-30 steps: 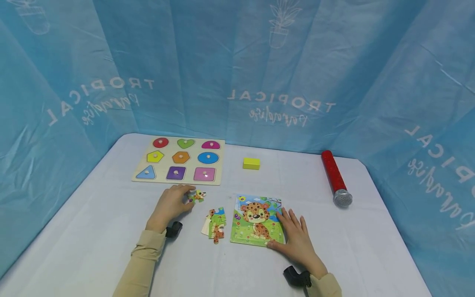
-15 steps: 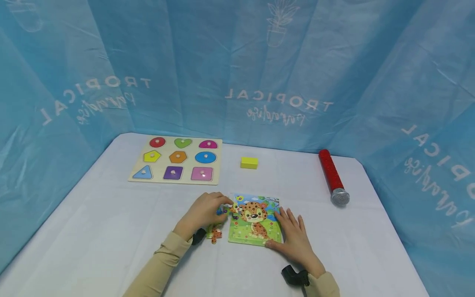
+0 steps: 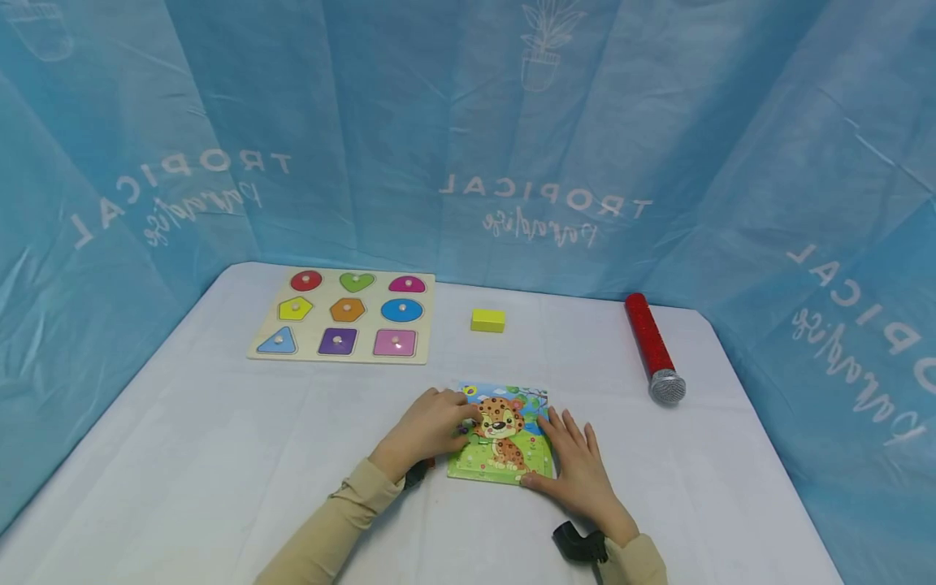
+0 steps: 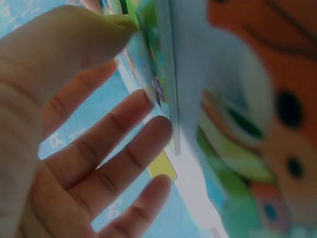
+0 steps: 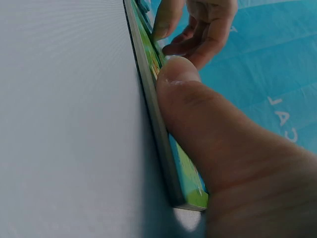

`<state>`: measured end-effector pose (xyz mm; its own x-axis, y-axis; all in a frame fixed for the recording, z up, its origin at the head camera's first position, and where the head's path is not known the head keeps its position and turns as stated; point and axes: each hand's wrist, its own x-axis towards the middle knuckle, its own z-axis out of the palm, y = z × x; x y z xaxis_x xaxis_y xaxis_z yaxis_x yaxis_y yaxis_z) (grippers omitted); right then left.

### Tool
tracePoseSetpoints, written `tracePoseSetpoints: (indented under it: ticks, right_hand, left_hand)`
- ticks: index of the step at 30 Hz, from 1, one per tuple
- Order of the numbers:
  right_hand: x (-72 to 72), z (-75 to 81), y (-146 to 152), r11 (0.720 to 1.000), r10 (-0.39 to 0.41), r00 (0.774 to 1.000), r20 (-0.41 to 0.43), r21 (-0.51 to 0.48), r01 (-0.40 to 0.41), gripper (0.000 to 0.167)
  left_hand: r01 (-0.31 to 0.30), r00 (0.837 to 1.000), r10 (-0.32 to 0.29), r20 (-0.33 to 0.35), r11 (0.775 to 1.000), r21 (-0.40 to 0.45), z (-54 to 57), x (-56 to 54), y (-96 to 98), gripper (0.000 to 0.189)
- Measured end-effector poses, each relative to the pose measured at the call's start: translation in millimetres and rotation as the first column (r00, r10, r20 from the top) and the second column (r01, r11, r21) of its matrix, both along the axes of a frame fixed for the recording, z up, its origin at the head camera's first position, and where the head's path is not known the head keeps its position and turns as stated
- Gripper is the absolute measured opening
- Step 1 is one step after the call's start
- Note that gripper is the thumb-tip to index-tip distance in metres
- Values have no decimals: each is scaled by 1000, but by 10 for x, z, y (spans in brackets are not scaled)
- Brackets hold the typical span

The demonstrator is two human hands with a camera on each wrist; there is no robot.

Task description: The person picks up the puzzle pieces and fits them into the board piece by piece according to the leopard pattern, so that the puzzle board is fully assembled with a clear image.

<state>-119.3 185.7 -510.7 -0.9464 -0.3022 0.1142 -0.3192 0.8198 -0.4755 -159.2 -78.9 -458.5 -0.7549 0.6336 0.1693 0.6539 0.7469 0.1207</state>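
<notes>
The leopard jigsaw puzzle (image 3: 504,463) lies on the white tabletop in the head view. My left hand (image 3: 431,429) reaches over its left side, thumb and fingers pinching a jigsaw piece (image 4: 146,52) down at the board; the hand covers most of that piece. My right hand (image 3: 581,467) rests at the puzzle's right side, fingers extended along the edge and thumb (image 5: 181,82) on the lower right corner area. Loose jigsaw pieces (image 4: 290,124), orange with dark spots, lie close under the left wrist, mostly hidden from the head camera.
A wooden shape-peg board (image 3: 292,354) lies at the back left. Behind the puzzle sits a yellow block (image 3: 487,321). A red toy microphone (image 3: 653,345) with a silver head is at the right. Blue printed cloth (image 3: 395,122) hangs around the table.
My left hand has carried the jigsaw piece rightward from beside the loose pieces onto the puzzle's left part. The right hand stays at the puzzle's right edge. The head view shifts slightly.
</notes>
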Motion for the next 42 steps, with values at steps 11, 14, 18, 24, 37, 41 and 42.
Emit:
tracePoseSetpoints:
  ticks: [11, 14, 18, 24, 37, 41, 42]
  right_hand:
    - [11, 11, -12, 1000, -1, 1000, 2, -5, 1, 95]
    - [16, -4, 1, 1000, -7, 1000, -6, -4, 7, 95]
    - [20, -21, 11, 1000, -17, 1000, 18, -9, 17, 96]
    - [11, -17, 15, 1000, -18, 1000, 14, -6, 18, 96]
    - [10, -15, 34, 1000, -7, 1000, -16, -1, 7, 95]
    - [3, -6, 24, 1000, 0, 1000, -10, -3, 0, 95]
    - [3, -4, 20, 1000, 3, 1000, -7, -6, -3, 95]
  left_hand:
    - [20, 998, -19, 60, 1000, -24, 9, 259, 50, 34]
    - [47, 997, -41, 64, 995, -86, -5, 335, 73, 47]
    - [44, 997, -36, 71, 993, -110, -25, 381, 82, 55]
    - [6, 993, 8, 122, 994, -110, -29, 408, 82, 62]
    - [15, 996, -6, 92, 996, -94, -49, 401, 96, 57]
    - [26, 956, -56, 289, 994, 108, -47, 261, -44, 47]
    - [-3, 931, -65, 360, 983, 186, -43, 215, -114, 44]
